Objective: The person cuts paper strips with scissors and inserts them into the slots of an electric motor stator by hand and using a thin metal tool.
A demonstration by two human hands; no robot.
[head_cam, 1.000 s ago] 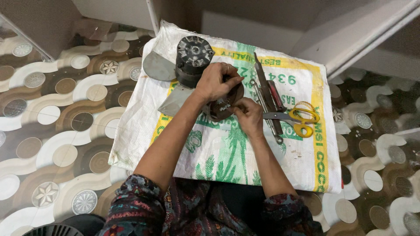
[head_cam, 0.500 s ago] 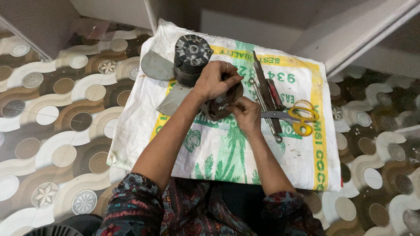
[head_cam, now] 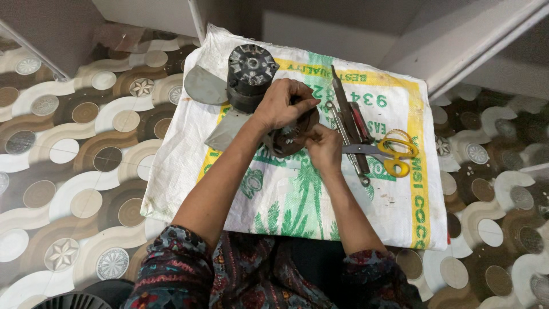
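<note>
Both hands hid most of the dark round metal part (head_cam: 289, 140), so its shape stayed unclear, the left hand (head_cam: 284, 106) perhaps pinched something too small to tell, and a black ribbed disc (head_cam: 71, 301) was cut off below.

— That sack (head_cam: 297, 194): white, with green palms and a yellow border?
— Yes, green print along its far edge too. The scissors (head_cam: 394, 154) by its right edge have yellow handles.
— And the motor (head_cam: 249, 74)?
— Black, with grey blades. The floor (head_cam: 74, 171) shows brown and cream circles; the sleeves (head_cam: 171, 274) are dark, floral.
</note>
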